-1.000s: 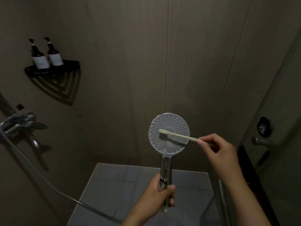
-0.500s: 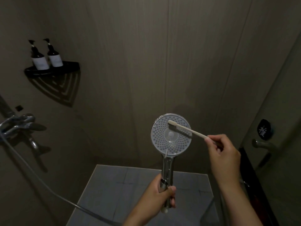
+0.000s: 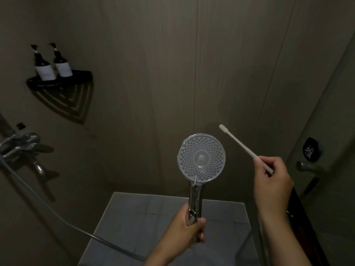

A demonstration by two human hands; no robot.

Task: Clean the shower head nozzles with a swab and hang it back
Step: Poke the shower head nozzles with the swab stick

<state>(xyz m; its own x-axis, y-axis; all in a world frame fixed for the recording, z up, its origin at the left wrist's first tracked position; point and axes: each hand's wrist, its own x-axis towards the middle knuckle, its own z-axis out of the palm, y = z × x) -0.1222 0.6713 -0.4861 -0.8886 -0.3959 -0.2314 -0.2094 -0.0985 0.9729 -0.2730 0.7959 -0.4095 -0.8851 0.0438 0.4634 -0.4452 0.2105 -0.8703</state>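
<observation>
One shower head [image 3: 201,158] is held upright by its chrome handle, around which the left grip [image 3: 189,227] is closed; the nozzle face is turned toward the camera. One swab [image 3: 238,143] is pinched at its lower end by the right grip [image 3: 272,181], with its tip raised, just beside the head but apart from it. Two bottles [image 3: 45,68] are stood on one corner shelf [image 3: 76,78].

Swab [image 3: 241,144] up right of shower head [image 3: 201,158], apart.
</observation>
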